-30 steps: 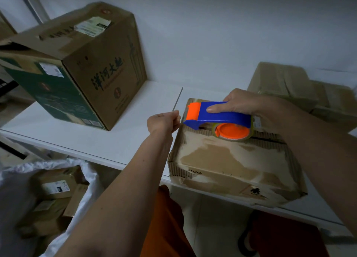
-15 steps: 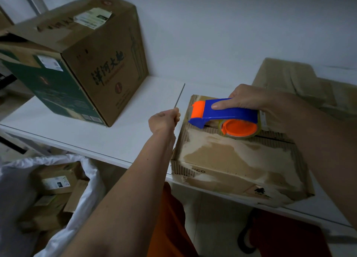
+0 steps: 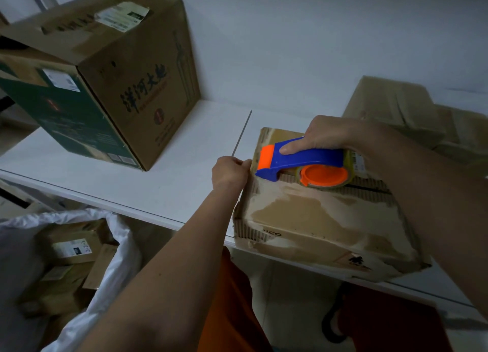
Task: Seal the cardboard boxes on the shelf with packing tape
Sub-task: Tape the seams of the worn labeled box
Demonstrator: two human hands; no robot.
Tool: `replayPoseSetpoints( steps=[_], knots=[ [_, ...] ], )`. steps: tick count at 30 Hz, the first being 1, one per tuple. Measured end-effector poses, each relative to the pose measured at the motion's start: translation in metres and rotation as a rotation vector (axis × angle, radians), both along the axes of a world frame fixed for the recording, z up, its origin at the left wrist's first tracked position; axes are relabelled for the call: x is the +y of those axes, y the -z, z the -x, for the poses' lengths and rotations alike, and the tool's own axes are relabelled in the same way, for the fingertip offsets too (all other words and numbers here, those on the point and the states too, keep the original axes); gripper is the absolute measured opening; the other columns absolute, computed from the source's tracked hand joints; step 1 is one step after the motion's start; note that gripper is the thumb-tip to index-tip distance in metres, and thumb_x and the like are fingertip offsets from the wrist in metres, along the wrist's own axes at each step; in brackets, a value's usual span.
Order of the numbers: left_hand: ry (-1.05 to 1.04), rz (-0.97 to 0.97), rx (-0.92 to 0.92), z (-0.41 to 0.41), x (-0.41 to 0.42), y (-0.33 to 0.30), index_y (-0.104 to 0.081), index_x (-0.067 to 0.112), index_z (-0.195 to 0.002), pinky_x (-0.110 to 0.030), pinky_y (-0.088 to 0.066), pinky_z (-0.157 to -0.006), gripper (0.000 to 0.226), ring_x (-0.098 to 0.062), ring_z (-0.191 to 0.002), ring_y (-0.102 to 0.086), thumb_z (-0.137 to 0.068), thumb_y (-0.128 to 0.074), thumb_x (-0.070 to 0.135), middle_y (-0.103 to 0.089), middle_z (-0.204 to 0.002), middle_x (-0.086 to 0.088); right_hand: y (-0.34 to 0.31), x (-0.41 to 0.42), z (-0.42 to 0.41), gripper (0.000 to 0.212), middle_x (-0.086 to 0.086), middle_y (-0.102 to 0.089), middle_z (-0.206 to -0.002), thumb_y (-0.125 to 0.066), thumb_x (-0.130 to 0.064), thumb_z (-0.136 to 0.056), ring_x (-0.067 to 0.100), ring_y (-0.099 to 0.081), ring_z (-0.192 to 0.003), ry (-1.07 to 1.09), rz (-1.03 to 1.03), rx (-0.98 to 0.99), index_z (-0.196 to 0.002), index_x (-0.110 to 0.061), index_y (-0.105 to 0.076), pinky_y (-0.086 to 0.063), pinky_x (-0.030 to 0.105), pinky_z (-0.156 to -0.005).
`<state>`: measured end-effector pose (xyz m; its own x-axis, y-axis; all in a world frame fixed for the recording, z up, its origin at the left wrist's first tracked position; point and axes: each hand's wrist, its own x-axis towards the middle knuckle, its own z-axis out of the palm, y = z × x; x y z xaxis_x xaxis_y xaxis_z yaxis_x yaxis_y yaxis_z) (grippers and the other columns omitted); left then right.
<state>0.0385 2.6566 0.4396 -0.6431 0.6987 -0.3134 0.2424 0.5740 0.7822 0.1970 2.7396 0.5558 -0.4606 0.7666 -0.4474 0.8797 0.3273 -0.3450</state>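
Observation:
A worn, torn cardboard box [image 3: 317,219] lies on the white shelf [image 3: 158,182], overhanging its front edge. My right hand [image 3: 324,136] grips a blue and orange tape dispenser [image 3: 303,164] with a roll of clear tape, held on the box's top near the left edge, index finger along the handle. My left hand [image 3: 228,170] is at the box's upper left corner with its fingers curled, seemingly pinching the tape end; the tape itself is hard to see.
A large brown and green carton [image 3: 105,82] stands on the shelf at the left. More cardboard boxes [image 3: 412,113] sit at the back right against the wall. Below left, a white bag [image 3: 79,259] holds several small boxes.
The dispenser and my right hand have stayed on the box top. My left hand has shifted slightly closer to the box's left corner. The camera has tilted a little.

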Motion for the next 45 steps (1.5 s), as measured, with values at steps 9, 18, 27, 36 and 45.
replayPoseSetpoints(
  steps=[9, 18, 27, 36, 45],
  knots=[
    [0.177, -0.034, 0.054, -0.003, -0.023, 0.006, -0.066, 0.004, -0.103, -0.035, -0.046, -0.083, 0.040, -0.029, -0.098, -0.059, -0.099, -0.047, 0.038, -0.066, -0.104, -0.016, 0.000, -0.003, -0.006, 0.057, 0.003, -0.045, -0.057, -0.067, -0.063, -0.071, 0.015, -0.038, -0.046, -0.010, -0.009, 0.004, -0.059, -0.013, -0.043, -0.027, 0.024, -0.048],
    [0.189, -0.077, -0.363, -0.024, -0.010, -0.009, -0.064, 0.023, -0.115, -0.040, -0.048, -0.099, 0.031, -0.023, -0.107, -0.062, -0.100, -0.044, 0.041, -0.065, -0.116, -0.004, -0.002, 0.000, -0.015, 0.056, 0.004, -0.053, -0.062, -0.064, -0.066, -0.070, 0.016, -0.046, -0.051, 0.001, 0.003, 0.011, -0.064, -0.013, -0.050, -0.032, 0.024, -0.051],
    [0.163, 0.005, -0.077, -0.023, -0.009, -0.001, -0.026, 0.041, -0.149, -0.047, -0.024, -0.115, 0.048, -0.032, -0.139, -0.032, -0.101, -0.035, 0.045, -0.034, -0.154, -0.007, -0.018, 0.014, -0.059, 0.076, 0.006, -0.052, -0.063, -0.057, -0.083, -0.043, 0.020, -0.045, -0.054, -0.060, -0.086, -0.145, -0.063, -0.010, -0.051, -0.030, 0.030, -0.056],
    [0.208, 0.004, 0.308, -0.036, -0.011, -0.008, -0.022, 0.024, -0.152, -0.039, -0.023, -0.114, 0.053, -0.028, -0.142, -0.028, -0.102, -0.036, 0.030, -0.031, -0.155, -0.009, -0.003, 0.013, -0.078, 0.062, 0.004, -0.046, -0.058, -0.061, -0.069, -0.070, 0.017, -0.040, -0.049, -0.017, -0.085, -0.079, -0.056, -0.011, -0.044, -0.027, 0.027, -0.051],
    [0.842, 0.066, 0.855, -0.055, -0.024, -0.013, 0.002, 0.008, -0.153, -0.030, 0.007, -0.118, 0.064, -0.018, -0.148, 0.013, -0.103, -0.017, 0.042, 0.008, -0.162, -0.008, -0.001, 0.013, -0.075, 0.061, 0.005, -0.049, -0.060, -0.063, -0.068, -0.068, 0.017, -0.044, -0.051, 0.005, -0.052, -0.068, -0.060, -0.011, -0.047, -0.030, 0.027, -0.054]
  ],
)
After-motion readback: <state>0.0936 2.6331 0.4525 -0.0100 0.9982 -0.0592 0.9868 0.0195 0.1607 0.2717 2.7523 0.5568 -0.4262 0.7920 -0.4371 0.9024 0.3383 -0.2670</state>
